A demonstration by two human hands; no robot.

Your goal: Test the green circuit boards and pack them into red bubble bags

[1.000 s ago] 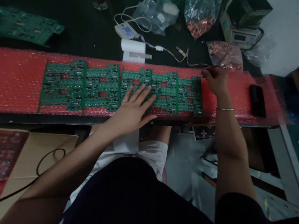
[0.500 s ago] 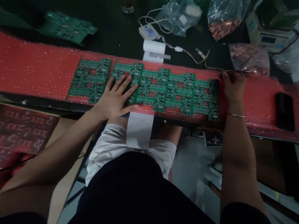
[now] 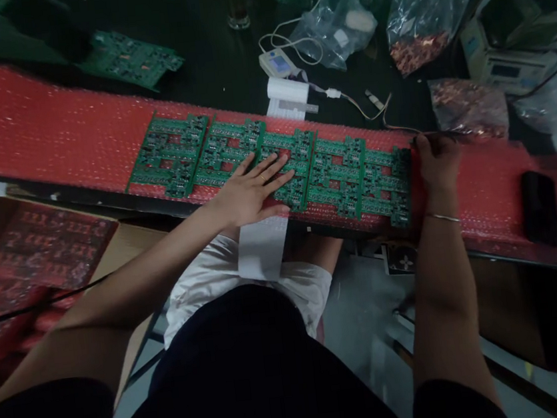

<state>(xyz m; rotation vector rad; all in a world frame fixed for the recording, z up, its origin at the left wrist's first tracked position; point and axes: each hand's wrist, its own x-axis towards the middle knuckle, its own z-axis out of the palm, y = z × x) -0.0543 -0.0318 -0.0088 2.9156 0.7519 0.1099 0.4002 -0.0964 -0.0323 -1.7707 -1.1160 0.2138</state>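
A row of several green circuit boards (image 3: 338,175) lies on a long strip of red bubble wrap (image 3: 62,119). My left hand (image 3: 251,192) rests flat on a board near the middle of the row, its fingers spread. At the right end of the row, my right hand (image 3: 438,157) is closed at the far edge of the wrap, beside the last board (image 3: 385,187). Its curled fingers seem to pinch the red wrap there, though the fingertips are partly hidden. A paper strip (image 3: 262,244) hangs over the near edge, below my left hand.
A black phone-like object (image 3: 540,209) lies on the wrap's right end. Behind stand a glass (image 3: 238,19), a small device with a screen (image 3: 277,63), bags of copper-coloured parts (image 3: 419,52) and another board (image 3: 133,61). An open carton (image 3: 107,255) is at lower left.
My left hand has slid right along the row, from the second board to about the third. My right hand stays closed at the right end.
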